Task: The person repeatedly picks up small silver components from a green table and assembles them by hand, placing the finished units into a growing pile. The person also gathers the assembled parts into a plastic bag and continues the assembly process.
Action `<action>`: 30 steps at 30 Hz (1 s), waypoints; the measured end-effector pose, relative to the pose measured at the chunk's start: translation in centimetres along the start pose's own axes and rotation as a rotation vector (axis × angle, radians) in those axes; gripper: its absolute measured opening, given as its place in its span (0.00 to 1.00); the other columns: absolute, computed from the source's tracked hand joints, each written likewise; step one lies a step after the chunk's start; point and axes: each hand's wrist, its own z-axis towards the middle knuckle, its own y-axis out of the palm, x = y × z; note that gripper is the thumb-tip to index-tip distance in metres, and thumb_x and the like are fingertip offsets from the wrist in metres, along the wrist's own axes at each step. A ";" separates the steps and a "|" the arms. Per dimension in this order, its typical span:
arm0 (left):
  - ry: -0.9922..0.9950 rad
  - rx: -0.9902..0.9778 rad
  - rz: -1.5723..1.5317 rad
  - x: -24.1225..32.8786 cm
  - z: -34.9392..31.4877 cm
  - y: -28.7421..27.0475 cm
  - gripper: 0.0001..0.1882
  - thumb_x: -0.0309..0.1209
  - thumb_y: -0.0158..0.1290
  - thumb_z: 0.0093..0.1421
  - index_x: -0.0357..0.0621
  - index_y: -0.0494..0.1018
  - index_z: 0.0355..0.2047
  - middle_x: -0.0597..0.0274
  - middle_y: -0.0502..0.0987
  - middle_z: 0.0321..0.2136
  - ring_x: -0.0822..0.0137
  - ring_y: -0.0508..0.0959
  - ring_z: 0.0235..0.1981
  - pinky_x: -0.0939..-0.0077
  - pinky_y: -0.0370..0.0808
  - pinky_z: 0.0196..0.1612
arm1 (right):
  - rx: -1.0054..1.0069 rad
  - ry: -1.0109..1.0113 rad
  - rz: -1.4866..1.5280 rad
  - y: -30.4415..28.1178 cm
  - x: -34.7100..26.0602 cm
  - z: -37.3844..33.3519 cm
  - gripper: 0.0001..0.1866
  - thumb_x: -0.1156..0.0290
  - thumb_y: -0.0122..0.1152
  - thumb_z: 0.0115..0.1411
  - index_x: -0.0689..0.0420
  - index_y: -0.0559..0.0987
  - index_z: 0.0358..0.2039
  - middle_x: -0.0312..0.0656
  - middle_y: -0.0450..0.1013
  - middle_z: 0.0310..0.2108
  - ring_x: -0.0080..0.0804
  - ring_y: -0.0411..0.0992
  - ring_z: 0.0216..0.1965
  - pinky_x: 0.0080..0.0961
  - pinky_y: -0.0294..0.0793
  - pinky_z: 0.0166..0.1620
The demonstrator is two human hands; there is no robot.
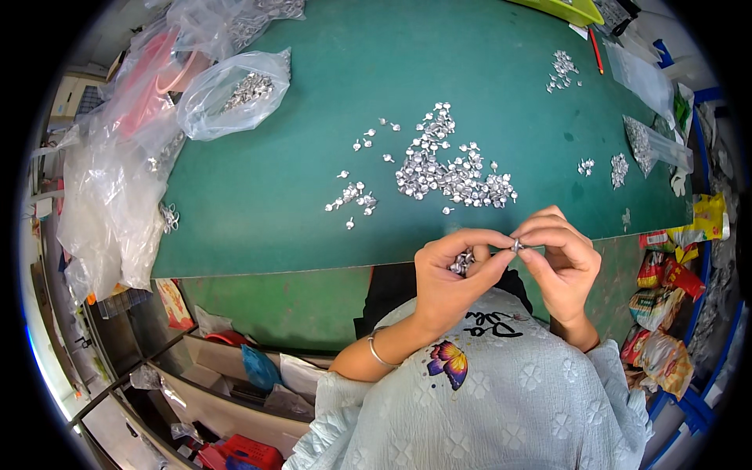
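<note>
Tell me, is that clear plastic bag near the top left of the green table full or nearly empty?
Mostly empty. The clear bag lies slack on the green table, with only a small cluster of silvery metal parts showing through it.

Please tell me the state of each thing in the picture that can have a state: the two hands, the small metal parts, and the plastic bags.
Left hand: closed around several small metal parts.
Right hand: fingertips pinching one metal part.
Big pile of metal parts: loose, spread on the green mat.
Clear bag of parts: lying on the mat, holding parts.
Small pile: loose, apart, far side.
</note>
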 end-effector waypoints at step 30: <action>-0.257 0.074 0.120 -2.9 3.8 -1.4 0.07 0.25 0.57 0.52 0.38 0.77 0.32 0.76 0.64 0.14 0.85 0.58 0.15 0.87 0.54 0.17 | 0.053 0.350 0.104 0.2 5.1 -0.2 0.08 0.84 0.58 0.51 0.64 0.76 0.33 0.42 0.74 0.32 0.26 0.68 0.35 0.20 0.67 0.41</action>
